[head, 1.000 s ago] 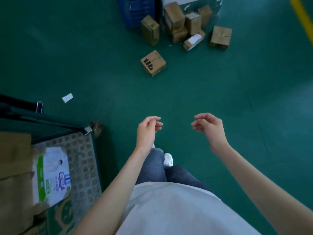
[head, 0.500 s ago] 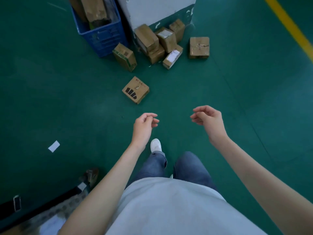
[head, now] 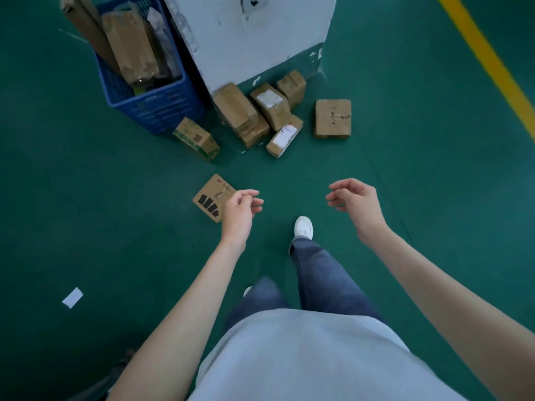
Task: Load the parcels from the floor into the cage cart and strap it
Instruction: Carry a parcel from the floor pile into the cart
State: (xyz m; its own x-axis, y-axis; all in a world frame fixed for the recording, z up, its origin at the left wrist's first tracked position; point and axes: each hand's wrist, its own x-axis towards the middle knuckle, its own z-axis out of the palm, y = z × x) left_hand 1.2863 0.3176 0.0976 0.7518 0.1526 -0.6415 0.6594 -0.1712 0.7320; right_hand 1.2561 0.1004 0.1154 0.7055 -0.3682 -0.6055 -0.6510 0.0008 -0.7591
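The green floor (head: 86, 198) fills the view; the cage cart is not in view. At twelve o'clock stands a pale pillar (head: 249, 39), with a blue crate (head: 156, 108) of tall wrapped goods at eleven o'clock.

Parcels remaining on the floor: a heap of taped brown boxes (head: 254, 117) lies against the pillar foot; a square box (head: 333, 118) sits just beside it toward one o'clock; a green-printed box (head: 197, 138) leans near the crate. Nearest the person, a flat box with black marks (head: 211, 199) lies apart from the heap, at eleven o'clock from the feet.

The left hand (head: 238, 211) hovers over that flat box's near edge, fingers loosely curled, holding nothing. The right hand (head: 354, 199) is likewise loosely curled and empty, well apart from any parcel.

Assessment: loading is incomplete. The cartons appear stiff, small and probably light; taped faces may be slick. The flat box is best taken by opposite edges, thumb on top. A white paper scrap (head: 72, 298) lies at eight o'clock.
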